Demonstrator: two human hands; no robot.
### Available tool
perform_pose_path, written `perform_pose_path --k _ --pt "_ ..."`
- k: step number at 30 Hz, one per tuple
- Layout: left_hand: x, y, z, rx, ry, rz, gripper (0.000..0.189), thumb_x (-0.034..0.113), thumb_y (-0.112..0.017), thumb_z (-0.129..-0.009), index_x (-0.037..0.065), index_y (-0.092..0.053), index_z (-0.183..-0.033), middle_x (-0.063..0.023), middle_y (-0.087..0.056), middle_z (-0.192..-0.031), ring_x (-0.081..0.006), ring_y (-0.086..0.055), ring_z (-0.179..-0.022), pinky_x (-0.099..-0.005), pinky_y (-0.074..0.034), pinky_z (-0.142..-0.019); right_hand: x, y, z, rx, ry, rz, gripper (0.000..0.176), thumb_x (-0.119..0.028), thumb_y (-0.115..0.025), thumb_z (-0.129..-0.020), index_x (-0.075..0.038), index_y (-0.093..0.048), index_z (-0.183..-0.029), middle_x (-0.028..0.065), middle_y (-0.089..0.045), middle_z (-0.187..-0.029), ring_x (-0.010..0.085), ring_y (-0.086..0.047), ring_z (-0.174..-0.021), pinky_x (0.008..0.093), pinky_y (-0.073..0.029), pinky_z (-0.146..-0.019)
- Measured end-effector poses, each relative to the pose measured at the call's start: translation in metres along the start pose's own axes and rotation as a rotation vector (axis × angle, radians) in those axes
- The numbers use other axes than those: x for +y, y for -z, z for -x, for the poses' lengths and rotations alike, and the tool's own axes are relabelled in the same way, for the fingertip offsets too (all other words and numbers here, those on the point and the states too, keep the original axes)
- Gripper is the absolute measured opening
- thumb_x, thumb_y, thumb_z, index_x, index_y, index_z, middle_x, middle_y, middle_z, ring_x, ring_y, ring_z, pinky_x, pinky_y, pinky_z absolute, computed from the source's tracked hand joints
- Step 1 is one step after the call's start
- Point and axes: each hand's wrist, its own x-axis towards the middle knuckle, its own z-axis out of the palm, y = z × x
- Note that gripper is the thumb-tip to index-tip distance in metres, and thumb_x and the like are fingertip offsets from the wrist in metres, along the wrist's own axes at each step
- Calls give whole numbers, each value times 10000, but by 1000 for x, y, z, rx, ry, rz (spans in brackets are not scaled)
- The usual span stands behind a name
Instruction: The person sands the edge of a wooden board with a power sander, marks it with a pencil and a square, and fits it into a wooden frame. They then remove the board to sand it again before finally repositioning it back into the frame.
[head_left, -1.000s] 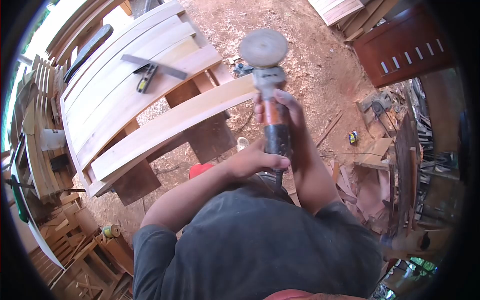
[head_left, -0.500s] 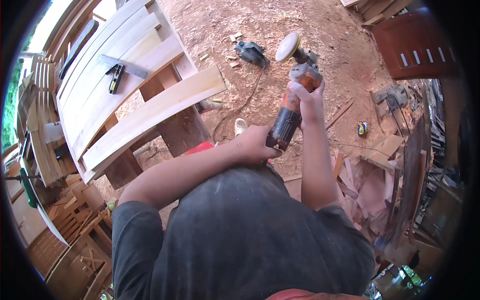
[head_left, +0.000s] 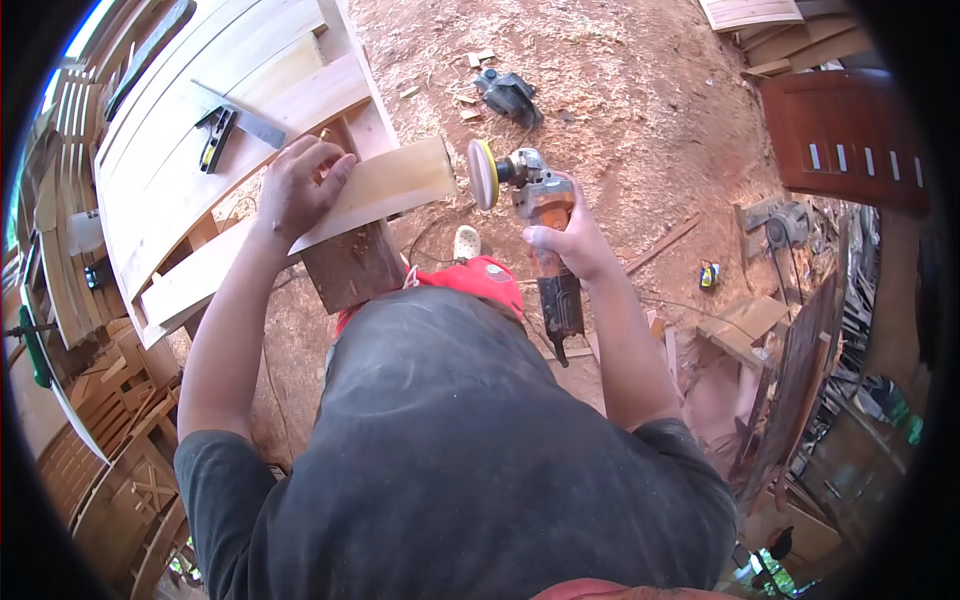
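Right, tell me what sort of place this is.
Probably an open-air carpentry workshop: sawdust covers the dirt ground, pale planks lie side by side, one under the left hand, and the right hand grips a disc sander.

One left hand (head_left: 298, 185) and one right hand (head_left: 568, 245) show. There is one angle grinder (head_left: 548, 215) with one sanding disc (head_left: 483, 174), one metal square (head_left: 232, 125), one planer (head_left: 508, 93), one yellow tape measure (head_left: 708, 275) — and one slatted door (head_left: 850, 135).
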Motion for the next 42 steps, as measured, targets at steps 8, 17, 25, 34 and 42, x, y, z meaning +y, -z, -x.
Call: perform_pose_path --k 8,17,25,34,42 --pt "-4 -2 -6 -146 19 -7 242 282 -687 -1041 67 -761 -956 -114 -671 -842 -331 -690 -748 -451 -555 -705 -14 -15 -11 -30 -60 41 1045 -159 -867 -774 -109 -247 -1615 127 -603 -1336 247 -628 -1227 425 -512 -1088" --pt "-3 -1 -9 -162 5 13 264 297 -674 -1050 68 -749 -941 -119 -660 -836 -345 -685 -755 -465 -550 -701 -21 -19 -10 -66 -46 120 1039 -161 -859 -784 -101 -235 -1614 149 -584 -1380 261 -607 -1276 440 -458 -1155" --pt "-1 -1 -10 -159 16 20 251 283 -676 -1049 66 -749 -945 -125 -679 -864 -357 -698 -789 -467 -559 -722 -22 -23 -8 -65 -46 109 1063 -186 -870 -782 -78 -222 -1618 151 -587 -1378 260 -606 -1279 437 -466 -1147" --pt "-1 -2 -10 -173 32 38 221 256 -681 -1042 66 -746 -950 -126 -679 -871 -356 -696 -796 -464 -559 -731 -26 -25 -9 -45 -57 139 1048 -183 -850 -790 -62 -216 -1616 158 -588 -1381 254 -605 -1274 432 -466 -1145" --pt "-1 -2 -9 -181 51 34 229 266 -681 -1042 65 -750 -955 -121 -674 -867 -349 -699 -794 -464 -560 -725 -32 -26 -12 -46 -71 140 1056 -187 -854 -791 -59 -205 -1614 162 -589 -1384 258 -603 -1283 436 -469 -1146"
